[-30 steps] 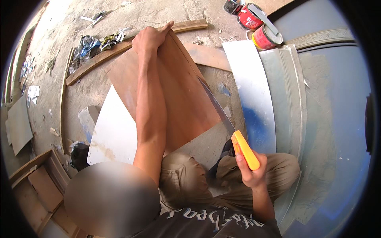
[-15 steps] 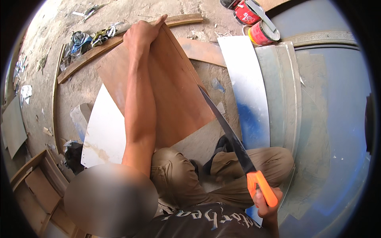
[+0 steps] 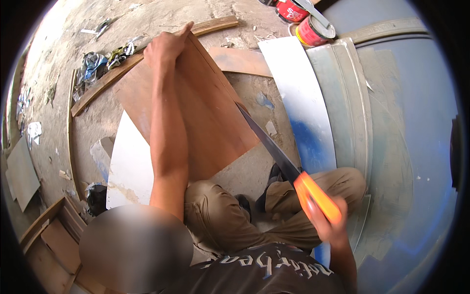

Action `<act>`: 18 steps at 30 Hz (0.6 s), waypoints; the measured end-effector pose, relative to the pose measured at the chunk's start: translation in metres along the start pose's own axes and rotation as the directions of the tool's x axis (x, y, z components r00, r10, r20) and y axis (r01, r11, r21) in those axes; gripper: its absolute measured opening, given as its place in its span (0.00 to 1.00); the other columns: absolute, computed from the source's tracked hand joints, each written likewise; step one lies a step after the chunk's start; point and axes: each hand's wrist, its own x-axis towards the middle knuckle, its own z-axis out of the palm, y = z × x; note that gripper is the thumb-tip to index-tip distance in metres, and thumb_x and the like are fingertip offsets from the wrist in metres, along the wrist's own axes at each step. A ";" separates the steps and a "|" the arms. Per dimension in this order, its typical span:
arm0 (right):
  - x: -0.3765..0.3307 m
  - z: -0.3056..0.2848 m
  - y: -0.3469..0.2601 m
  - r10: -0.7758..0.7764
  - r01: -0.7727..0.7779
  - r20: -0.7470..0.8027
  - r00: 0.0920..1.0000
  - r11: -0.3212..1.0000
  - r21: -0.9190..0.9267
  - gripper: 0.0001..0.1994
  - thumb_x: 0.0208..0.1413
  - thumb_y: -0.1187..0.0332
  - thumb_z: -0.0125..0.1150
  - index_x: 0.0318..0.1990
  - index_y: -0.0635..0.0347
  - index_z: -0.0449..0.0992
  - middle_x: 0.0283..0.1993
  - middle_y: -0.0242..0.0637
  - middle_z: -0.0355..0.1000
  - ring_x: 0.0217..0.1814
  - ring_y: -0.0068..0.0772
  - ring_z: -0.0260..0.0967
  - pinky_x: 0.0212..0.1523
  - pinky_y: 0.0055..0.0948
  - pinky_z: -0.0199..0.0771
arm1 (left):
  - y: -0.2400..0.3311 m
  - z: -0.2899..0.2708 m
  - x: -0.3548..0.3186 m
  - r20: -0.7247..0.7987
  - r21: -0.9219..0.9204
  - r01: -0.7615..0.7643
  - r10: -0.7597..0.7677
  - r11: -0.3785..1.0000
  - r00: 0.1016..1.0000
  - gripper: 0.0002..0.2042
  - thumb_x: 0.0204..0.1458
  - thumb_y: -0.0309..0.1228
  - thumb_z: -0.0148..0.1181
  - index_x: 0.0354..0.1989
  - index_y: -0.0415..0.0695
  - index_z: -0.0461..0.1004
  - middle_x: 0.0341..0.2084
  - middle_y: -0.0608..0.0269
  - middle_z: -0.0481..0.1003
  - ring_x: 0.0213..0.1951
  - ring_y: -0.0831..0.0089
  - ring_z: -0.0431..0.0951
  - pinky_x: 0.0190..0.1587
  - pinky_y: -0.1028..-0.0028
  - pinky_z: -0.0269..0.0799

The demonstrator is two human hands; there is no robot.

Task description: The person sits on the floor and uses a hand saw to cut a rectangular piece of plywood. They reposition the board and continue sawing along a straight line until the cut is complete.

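a: where's the saw (image 3: 274, 148)?
b: blade meeting the right edge of the brown board (image 3: 210, 117), right hand (image 3: 330, 220) clamped around the orange handle (image 3: 312, 187)!
a: and the left hand (image 3: 164, 48)?
b: on the board's far corner, ahead of the knees (image 3: 210, 206), thumb sticking out; whether its fingers grip, i can't tell.

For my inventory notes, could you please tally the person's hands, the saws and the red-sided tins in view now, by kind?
Hands: 2 (left hand on the brown board, right hand on the saw handle)
Saws: 1 (orange-handled saw)
Red-sided tins: 2 (far tin, near tin)
Total: 5
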 end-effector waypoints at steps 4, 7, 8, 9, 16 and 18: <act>0.038 0.028 -0.012 0.124 -0.118 -0.010 0.992 0.968 0.219 0.07 0.58 0.70 0.64 0.33 0.66 0.77 0.20 0.35 0.70 0.21 0.19 0.63 0.23 0.27 0.63 | -0.016 0.007 0.006 -0.029 0.015 -0.010 0.011 1.000 1.000 0.49 0.43 0.79 0.44 0.43 0.38 0.82 0.43 0.44 0.80 0.49 0.52 0.80 0.50 0.59 0.73; 0.022 0.013 -0.035 0.087 -0.089 0.023 0.996 0.983 0.161 0.07 0.58 0.72 0.63 0.37 0.68 0.78 0.21 0.35 0.71 0.22 0.19 0.66 0.25 0.26 0.65 | -0.023 0.002 0.017 0.008 -0.002 -0.037 0.038 0.999 0.999 0.51 0.41 0.80 0.44 0.45 0.37 0.81 0.45 0.43 0.79 0.50 0.52 0.79 0.52 0.59 0.72; -0.002 -0.006 -0.038 0.086 -0.088 0.023 0.996 0.987 0.135 0.07 0.58 0.72 0.63 0.38 0.69 0.78 0.22 0.35 0.72 0.23 0.19 0.66 0.25 0.25 0.66 | -0.027 0.001 0.016 -0.007 -0.009 -0.035 0.035 0.999 0.999 0.51 0.41 0.80 0.44 0.45 0.37 0.81 0.45 0.43 0.79 0.50 0.52 0.79 0.52 0.59 0.72; -0.015 -0.017 -0.038 0.091 -0.093 0.022 0.996 0.990 0.111 0.08 0.58 0.72 0.62 0.39 0.70 0.78 0.23 0.35 0.72 0.23 0.19 0.67 0.26 0.25 0.66 | -0.027 0.002 0.012 -0.016 -0.012 -0.036 0.036 0.999 0.999 0.51 0.41 0.80 0.44 0.45 0.37 0.82 0.45 0.43 0.79 0.51 0.52 0.79 0.52 0.59 0.72; 0.082 0.031 -0.021 0.223 -0.228 0.050 0.974 0.929 0.293 0.12 0.61 0.68 0.61 0.28 0.67 0.74 0.19 0.30 0.63 0.22 0.15 0.55 0.23 0.25 0.59 | -0.005 0.000 -0.004 0.002 0.010 -0.058 0.057 0.998 0.998 0.49 0.43 0.79 0.44 0.44 0.38 0.82 0.44 0.44 0.80 0.50 0.51 0.79 0.52 0.59 0.72; 0.070 0.036 -0.020 0.064 -0.051 -0.042 0.997 0.963 0.263 0.12 0.60 0.68 0.62 0.27 0.66 0.74 0.18 0.31 0.65 0.22 0.15 0.56 0.22 0.26 0.58 | -0.014 0.011 0.008 -0.035 -0.004 -0.073 0.073 0.997 0.997 0.49 0.43 0.79 0.44 0.43 0.38 0.82 0.43 0.44 0.80 0.49 0.51 0.80 0.52 0.59 0.72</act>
